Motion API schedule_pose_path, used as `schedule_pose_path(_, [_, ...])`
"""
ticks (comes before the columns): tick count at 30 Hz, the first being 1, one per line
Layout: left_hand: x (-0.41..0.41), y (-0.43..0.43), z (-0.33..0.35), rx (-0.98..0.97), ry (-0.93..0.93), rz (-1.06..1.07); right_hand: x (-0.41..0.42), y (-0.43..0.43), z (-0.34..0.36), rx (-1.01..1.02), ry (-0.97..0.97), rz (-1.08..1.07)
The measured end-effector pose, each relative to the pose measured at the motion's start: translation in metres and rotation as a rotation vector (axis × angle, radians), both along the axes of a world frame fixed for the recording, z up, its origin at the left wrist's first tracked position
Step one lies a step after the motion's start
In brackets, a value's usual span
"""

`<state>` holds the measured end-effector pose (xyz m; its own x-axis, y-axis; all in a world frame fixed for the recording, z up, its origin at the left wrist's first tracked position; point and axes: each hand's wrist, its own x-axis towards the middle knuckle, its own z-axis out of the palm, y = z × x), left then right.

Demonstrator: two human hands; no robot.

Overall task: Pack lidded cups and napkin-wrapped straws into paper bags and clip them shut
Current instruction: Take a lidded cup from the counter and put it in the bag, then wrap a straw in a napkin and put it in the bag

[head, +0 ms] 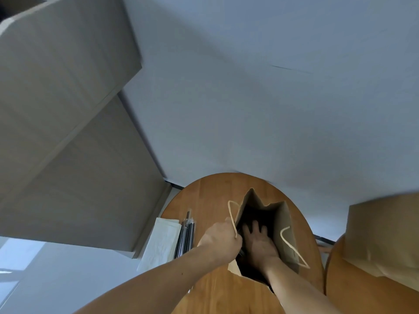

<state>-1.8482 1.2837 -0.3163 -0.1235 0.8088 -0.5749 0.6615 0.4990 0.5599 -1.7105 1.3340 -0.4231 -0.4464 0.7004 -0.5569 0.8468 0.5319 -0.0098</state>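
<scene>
A brown paper bag (283, 225) with cord handles stands open on the round wooden table (208, 196). My left hand (221, 241) grips the bag's left rim beside its cord handle. My right hand (257, 243) reaches down into the bag's mouth with its fingers spread and straight; what lies under it in the dark inside is hidden. Left of the bag lie a stack of white napkins (162, 243) and a bundle of wrapped dark straws (187, 236). No cup is visible.
Another brown paper bag (383, 236) stands at the right on a second wooden table (333, 264). Grey cabinets (68, 109) fill the left, and a white wall (272, 87) rises behind the table.
</scene>
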Motion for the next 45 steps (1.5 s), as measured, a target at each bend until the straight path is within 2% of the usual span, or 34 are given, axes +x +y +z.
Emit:
schedule_pose_path(4, [-0.003,0.002,0.002,0.002,0.004,-0.017,-0.003,0.002,0.016,-0.06,-0.003,-0.05])
schedule_pose_path(8, [-0.007,0.004,0.005,-0.028,-0.02,-0.046,-0.014,0.007,0.066,-0.191,0.152,-0.249])
schedule_pose_path(11, [-0.013,0.007,0.009,-0.018,-0.074,-0.113,-0.016,0.012,0.116,-0.108,0.231,-0.261])
schedule_pose_path(14, [-0.022,0.011,0.016,-0.04,-0.148,-0.228,-0.012,0.021,0.165,0.005,0.384,-0.386])
schedule_pose_path(18, [-0.04,0.021,0.02,-0.086,-0.025,-0.373,-0.013,0.033,0.215,0.073,0.651,-0.552])
schedule_pose_path(22, [-0.075,0.029,0.03,0.018,0.096,-0.338,-0.035,0.034,0.227,0.096,0.787,-0.555])
schedule_pose_path(25, [-0.109,0.026,0.032,0.136,0.143,-0.192,-0.071,0.02,0.211,0.05,0.858,-0.496])
schedule_pose_path(30, [-0.161,-0.011,0.002,-0.006,0.13,-0.035,-0.143,-0.014,0.147,-0.139,0.85,-0.427])
schedule_pose_path(35, [-0.196,-0.045,-0.045,-0.13,0.14,0.152,-0.18,-0.047,0.039,-0.355,0.553,-0.485])
schedule_pose_path(40, [-0.209,-0.057,-0.086,-0.186,0.073,0.294,-0.195,-0.082,-0.046,-0.386,0.358,-0.576])
schedule_pose_path(45, [-0.215,-0.064,-0.11,-0.189,-0.005,0.375,-0.211,-0.098,-0.085,-0.354,0.303,-0.623])
